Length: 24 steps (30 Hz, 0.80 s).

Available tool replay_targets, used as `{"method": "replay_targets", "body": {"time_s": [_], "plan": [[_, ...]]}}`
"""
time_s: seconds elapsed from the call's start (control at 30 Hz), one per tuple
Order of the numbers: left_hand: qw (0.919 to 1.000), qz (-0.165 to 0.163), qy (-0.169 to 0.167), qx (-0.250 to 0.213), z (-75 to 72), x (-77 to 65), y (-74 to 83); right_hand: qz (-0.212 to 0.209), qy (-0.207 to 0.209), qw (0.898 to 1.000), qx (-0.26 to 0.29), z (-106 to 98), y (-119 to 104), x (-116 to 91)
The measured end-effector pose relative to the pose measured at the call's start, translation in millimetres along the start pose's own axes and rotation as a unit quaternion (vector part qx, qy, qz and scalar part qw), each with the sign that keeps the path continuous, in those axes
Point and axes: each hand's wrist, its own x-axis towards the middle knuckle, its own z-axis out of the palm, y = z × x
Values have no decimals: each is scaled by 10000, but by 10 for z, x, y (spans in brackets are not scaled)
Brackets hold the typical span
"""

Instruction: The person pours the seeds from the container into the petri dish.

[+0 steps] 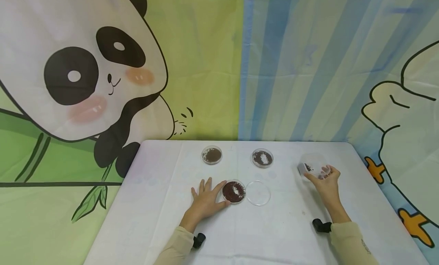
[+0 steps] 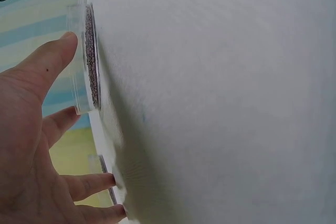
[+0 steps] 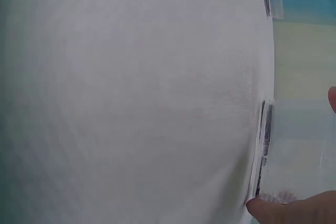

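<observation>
My left hand reaches to a petri dish of dark reddish-brown granules, with thumb and index finger against its side; the other fingers are spread. In the left wrist view the dish appears edge-on between thumb and index finger. A clear round lid lies flat just right of that dish. At the right of the table, my right hand grips a clear plastic container with some dark grains at its bottom. In the right wrist view, one fingertip touches the low edge of this container.
Two more petri dishes stand toward the back: one with brown contents, the other with dark granules and a pale patch. All stand on a white-covered table. Behind its back edge hangs a printed cartoon curtain.
</observation>
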Motion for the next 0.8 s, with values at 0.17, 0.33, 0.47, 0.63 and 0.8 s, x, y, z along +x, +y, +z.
{"method": "replay_targets", "body": {"time_s": [0.17, 0.33, 0.47, 0.63, 0.8], "plan": [[10000, 12, 25, 51, 4, 8, 1, 92, 84, 9998, -132, -1, 16, 33], [10000, 6, 12, 57, 7, 13, 3, 157, 144, 9995, -245, -2, 17, 32], [10000, -5, -13, 41, 2, 9, 7, 206, 98, 9995, -213, -2, 22, 32], [10000, -4, -21, 29, 10, 8, 0, -108, 257, 9993, -243, -13, -17, -2], [10000, -14, -22, 48, 23, 13, -10, -974, 889, 9905, -393, -9, -165, -85]]}}
